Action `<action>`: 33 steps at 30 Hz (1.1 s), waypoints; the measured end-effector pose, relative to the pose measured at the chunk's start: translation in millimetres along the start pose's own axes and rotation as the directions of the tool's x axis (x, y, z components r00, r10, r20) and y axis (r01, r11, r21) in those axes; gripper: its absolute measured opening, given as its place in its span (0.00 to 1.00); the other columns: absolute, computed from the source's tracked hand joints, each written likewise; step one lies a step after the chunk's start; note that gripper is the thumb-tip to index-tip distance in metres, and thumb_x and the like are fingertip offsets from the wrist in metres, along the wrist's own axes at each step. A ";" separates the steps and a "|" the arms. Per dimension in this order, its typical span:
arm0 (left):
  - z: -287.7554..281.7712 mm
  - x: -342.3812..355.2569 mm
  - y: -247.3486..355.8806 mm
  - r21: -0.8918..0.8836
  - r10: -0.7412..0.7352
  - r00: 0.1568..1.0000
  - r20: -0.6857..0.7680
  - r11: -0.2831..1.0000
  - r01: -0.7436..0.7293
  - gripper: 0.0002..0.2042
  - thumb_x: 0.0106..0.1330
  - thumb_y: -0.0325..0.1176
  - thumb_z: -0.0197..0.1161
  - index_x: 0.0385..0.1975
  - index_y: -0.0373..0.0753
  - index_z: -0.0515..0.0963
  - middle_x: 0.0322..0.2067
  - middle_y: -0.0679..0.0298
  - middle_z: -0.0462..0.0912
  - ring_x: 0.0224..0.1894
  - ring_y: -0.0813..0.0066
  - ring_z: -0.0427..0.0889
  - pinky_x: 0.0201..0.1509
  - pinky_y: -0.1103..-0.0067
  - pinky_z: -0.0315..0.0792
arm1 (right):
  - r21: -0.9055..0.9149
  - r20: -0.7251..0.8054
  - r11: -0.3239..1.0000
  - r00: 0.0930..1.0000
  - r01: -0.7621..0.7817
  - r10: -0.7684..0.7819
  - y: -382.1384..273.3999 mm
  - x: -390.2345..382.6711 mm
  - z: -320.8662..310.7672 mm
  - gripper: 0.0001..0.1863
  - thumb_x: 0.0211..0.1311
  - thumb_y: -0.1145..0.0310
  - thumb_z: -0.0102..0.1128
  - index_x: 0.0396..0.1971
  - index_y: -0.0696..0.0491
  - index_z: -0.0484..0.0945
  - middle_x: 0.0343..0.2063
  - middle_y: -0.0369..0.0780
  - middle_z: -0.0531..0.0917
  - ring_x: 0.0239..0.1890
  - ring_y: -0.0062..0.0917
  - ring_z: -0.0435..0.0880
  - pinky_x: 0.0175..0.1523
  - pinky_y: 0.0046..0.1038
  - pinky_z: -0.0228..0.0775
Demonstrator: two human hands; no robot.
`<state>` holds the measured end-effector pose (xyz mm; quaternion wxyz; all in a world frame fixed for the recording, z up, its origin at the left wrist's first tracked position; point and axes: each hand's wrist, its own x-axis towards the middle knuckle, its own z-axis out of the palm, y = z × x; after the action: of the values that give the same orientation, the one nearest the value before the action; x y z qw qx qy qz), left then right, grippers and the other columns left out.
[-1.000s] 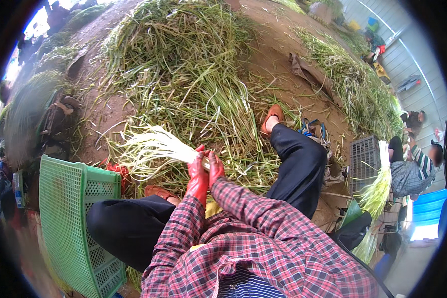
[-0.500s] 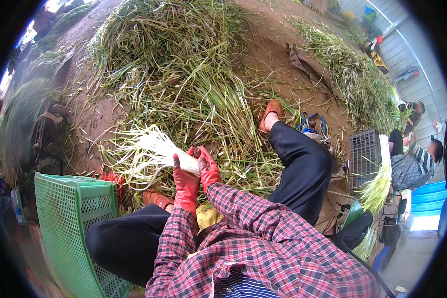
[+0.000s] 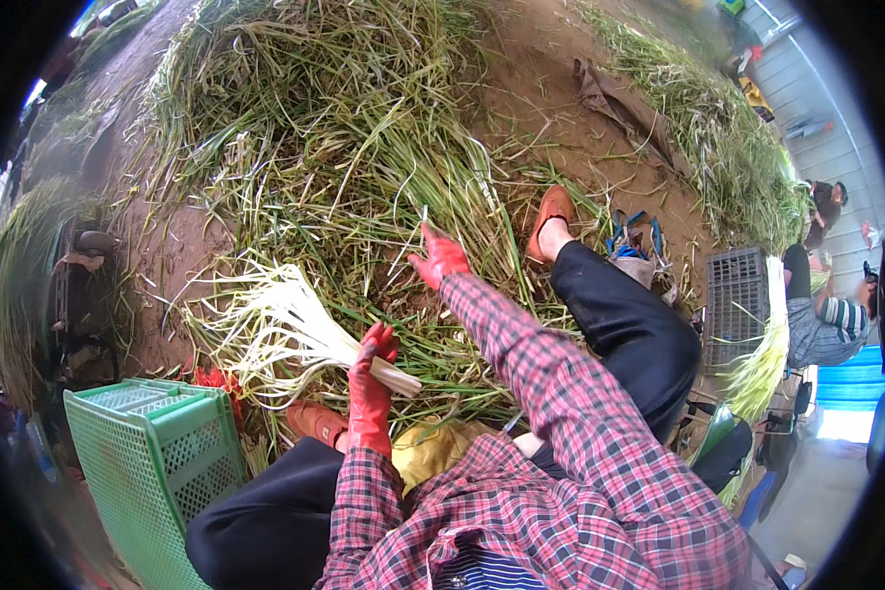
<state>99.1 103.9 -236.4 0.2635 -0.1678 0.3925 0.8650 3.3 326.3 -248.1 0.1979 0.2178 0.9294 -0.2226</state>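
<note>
My left hand (image 3: 372,379), in a red rubber glove, is closed around a bunch of pale, white-green leafy stalks (image 3: 300,329). Their loose leaf ends fan out to the left, and the even butt ends stick out to the right past my fingers. Farther ahead, my right hand (image 3: 441,261), gloved in red too, reaches over the heap of green stalks (image 3: 393,167). Its index finger is stretched out and the thumb stands apart, close to a thin pale stalk. I see nothing gripped in it.
A green plastic crate (image 3: 152,433) stands at my left knee. At right, a grey crate (image 3: 736,305) has a pale bundle of stalks (image 3: 772,334) beside it. Another person (image 3: 836,320) sits beyond. Blue straps (image 3: 634,236) lie by my right foot, and a brown cloth (image 3: 624,108) lies farther off.
My right hand has left the bunch and moved forward and right to the heap. My left hand keeps the bunch, whose butt ends now show, tilted down to the right.
</note>
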 end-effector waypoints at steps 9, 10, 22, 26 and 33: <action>8.5 3.1 39.0 -0.458 0.048 0.992 0.119 0.889 0.012 0.22 0.62 0.29 0.54 0.57 0.36 0.63 0.35 0.68 0.77 0.18 0.86 0.66 0.30 0.83 0.70 | 0.358 -0.245 0.915 0.964 0.189 -0.103 -6.6 37.0 79.5 0.12 0.57 0.67 0.54 0.14 0.47 0.72 0.13 0.34 0.74 0.15 0.24 0.73 0.28 0.26 0.70; 10.1 3.7 44.3 -0.528 0.084 0.978 0.189 0.849 0.029 0.23 0.62 0.29 0.53 0.58 0.34 0.61 0.31 0.69 0.74 0.17 0.86 0.64 0.27 0.84 0.67 | 0.591 -0.354 0.662 0.886 0.460 -0.299 -11.5 15.0 95.4 0.15 0.57 0.67 0.53 0.10 0.47 0.70 0.11 0.33 0.72 0.14 0.23 0.73 0.23 0.24 0.68; 20.7 -36.8 150.6 -0.698 0.607 0.749 0.266 0.657 -0.284 0.26 0.70 0.36 0.46 0.64 0.35 0.48 0.12 0.74 0.60 0.09 0.87 0.56 0.14 0.86 0.60 | 0.392 0.548 0.576 0.320 0.717 -0.772 -64.9 -166.5 103.6 0.28 0.44 0.57 0.63 0.49 0.47 0.74 0.42 0.43 0.80 0.45 0.35 0.79 0.48 0.35 0.72; 11.2 -28.9 148.6 -0.642 0.581 0.741 0.337 0.717 -0.271 0.28 0.69 0.35 0.47 0.65 0.35 0.46 0.10 0.75 0.58 0.08 0.87 0.55 0.13 0.85 0.58 | 0.487 0.278 0.873 0.940 0.038 -0.196 -43.5 -74.4 53.2 0.13 0.66 0.66 0.45 0.46 0.48 0.76 0.24 0.33 0.80 0.15 0.16 0.69 0.17 0.22 0.67; 0.3 -15.9 116.5 -0.575 0.387 0.910 0.146 0.782 -0.240 0.26 0.69 0.36 0.48 0.64 0.35 0.50 0.10 0.77 0.54 0.08 0.88 0.53 0.14 0.86 0.56 | -0.321 0.173 0.946 0.980 -0.035 0.095 -51.1 -19.6 41.6 0.21 0.60 0.48 0.49 0.42 0.47 0.78 0.40 0.43 0.80 0.42 0.33 0.80 0.48 0.34 0.72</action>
<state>43.4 34.6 -159.5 0.1045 -0.0543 0.1150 0.9864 5.6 258.1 -256.5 0.3233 0.1922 0.9228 -0.0835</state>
